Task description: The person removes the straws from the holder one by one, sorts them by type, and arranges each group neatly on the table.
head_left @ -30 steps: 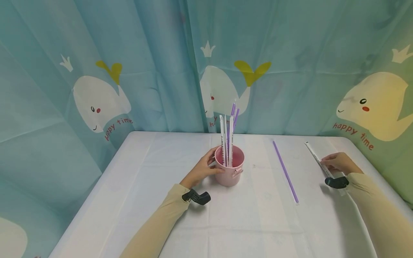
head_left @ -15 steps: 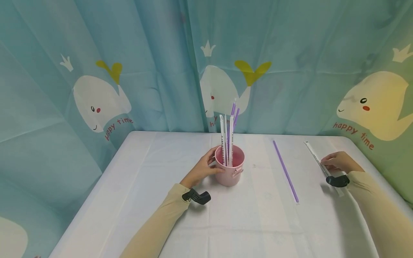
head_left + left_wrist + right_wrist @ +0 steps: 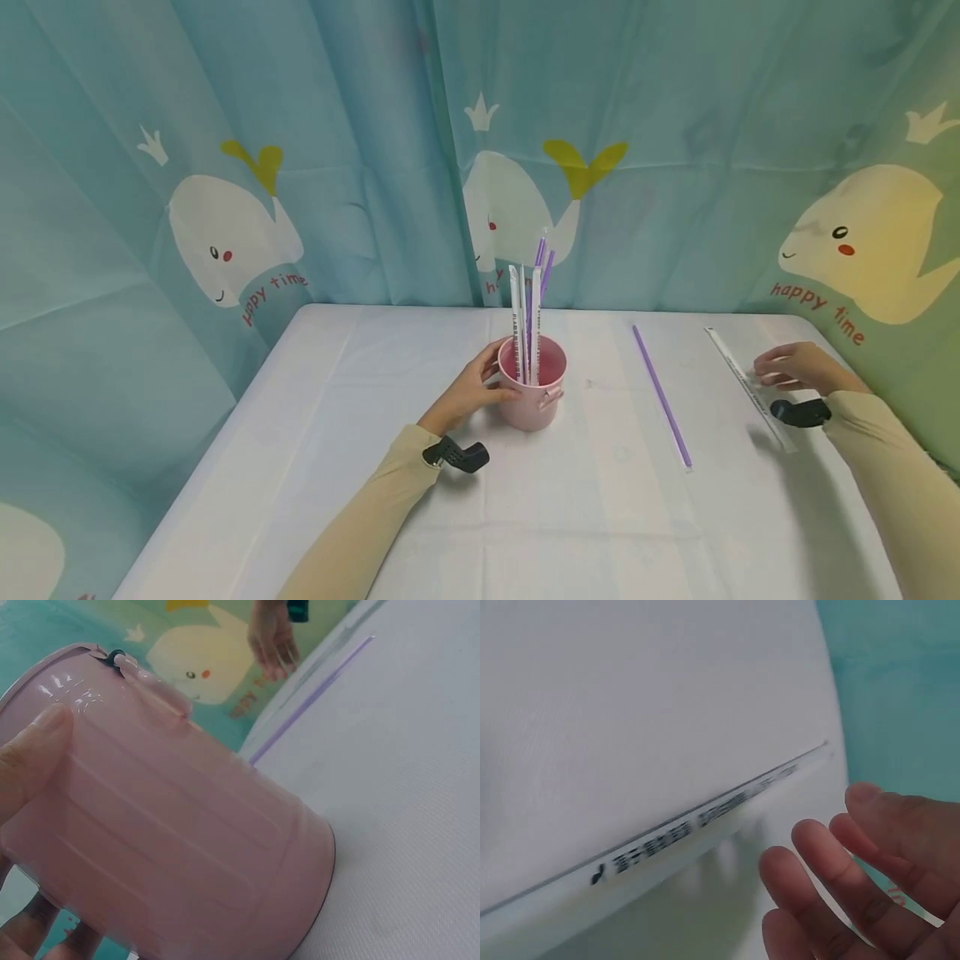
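Note:
My left hand (image 3: 469, 390) holds a small pink bucket (image 3: 531, 411) at its near-left side, thumb on the front wall and the other fingers round the back. Several straws stand in the bucket: white paper-wrapped ones (image 3: 536, 329) and purple ones (image 3: 547, 271). At the table's right lies another white paper-wrapped straw (image 3: 744, 384) with dark printing. Just to the right of that straw, my right hand (image 3: 804, 367) hovers with nothing in it. In the right wrist view its fingers (image 3: 821, 862) are loosely bent and apart from the wrapped straw (image 3: 682, 829).
Between the bucket and the wrapped straw, a purple straw (image 3: 663, 398) in clear wrap lies slanted on the white-covered table (image 3: 585, 517). A blue-green curtain (image 3: 360, 167) with whale prints hangs along the table's back and sides.
My right hand has let go of the white wrapped straw and drawn up and to the right, leaving it on the table. The left hand and the bucket have stayed in place.

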The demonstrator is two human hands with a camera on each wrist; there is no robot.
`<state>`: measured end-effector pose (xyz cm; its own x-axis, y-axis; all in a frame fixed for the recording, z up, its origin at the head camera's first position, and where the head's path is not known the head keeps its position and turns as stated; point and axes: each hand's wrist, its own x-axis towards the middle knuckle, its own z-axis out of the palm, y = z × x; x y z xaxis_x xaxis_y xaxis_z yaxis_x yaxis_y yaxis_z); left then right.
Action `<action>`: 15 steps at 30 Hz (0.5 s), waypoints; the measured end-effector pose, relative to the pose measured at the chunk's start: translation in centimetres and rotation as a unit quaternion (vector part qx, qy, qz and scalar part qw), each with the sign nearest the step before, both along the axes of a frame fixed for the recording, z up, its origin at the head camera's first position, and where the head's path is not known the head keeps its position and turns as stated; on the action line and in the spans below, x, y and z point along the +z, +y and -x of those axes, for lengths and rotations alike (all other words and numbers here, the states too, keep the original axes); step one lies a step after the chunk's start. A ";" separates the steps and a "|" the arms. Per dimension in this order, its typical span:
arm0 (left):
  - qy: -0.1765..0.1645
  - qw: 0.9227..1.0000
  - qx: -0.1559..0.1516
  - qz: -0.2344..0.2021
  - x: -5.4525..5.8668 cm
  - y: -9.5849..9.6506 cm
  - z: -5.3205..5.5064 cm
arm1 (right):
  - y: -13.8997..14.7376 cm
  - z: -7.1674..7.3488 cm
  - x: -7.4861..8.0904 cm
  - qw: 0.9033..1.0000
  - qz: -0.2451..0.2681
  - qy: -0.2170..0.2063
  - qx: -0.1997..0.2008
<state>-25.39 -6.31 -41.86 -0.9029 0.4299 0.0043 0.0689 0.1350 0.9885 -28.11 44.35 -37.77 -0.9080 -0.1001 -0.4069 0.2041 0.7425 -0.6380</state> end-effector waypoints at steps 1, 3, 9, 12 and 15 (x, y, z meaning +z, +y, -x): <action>0.001 1.000 -0.001 -0.001 0.0 0.0 0.0 | -0.1 -0.1 0.2 1.000 0.000 0.006 0.005; -0.001 1.000 -0.003 -0.001 0.0 0.0 0.0 | -0.3 -0.3 0.6 1.000 0.002 0.023 0.016; -0.003 1.000 -0.009 -0.002 0.0 -0.1 0.1 | -2.0 -0.7 2.3 0.996 0.038 0.076 0.039; -0.002 1.000 -0.012 -0.006 0.1 -0.1 0.1 | -3.6 -1.0 3.6 0.992 0.042 0.106 0.052; 0.002 1.000 -0.015 -0.012 0.1 -0.1 0.0 | -5.5 -1.4 4.9 0.988 0.041 0.136 0.067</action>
<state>-25.43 -6.44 -41.73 -0.8899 0.4559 0.0178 0.0762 0.1099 0.9910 -26.74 38.87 -32.85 -0.9587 -0.2499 -0.1356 -0.0802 0.6954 -0.7142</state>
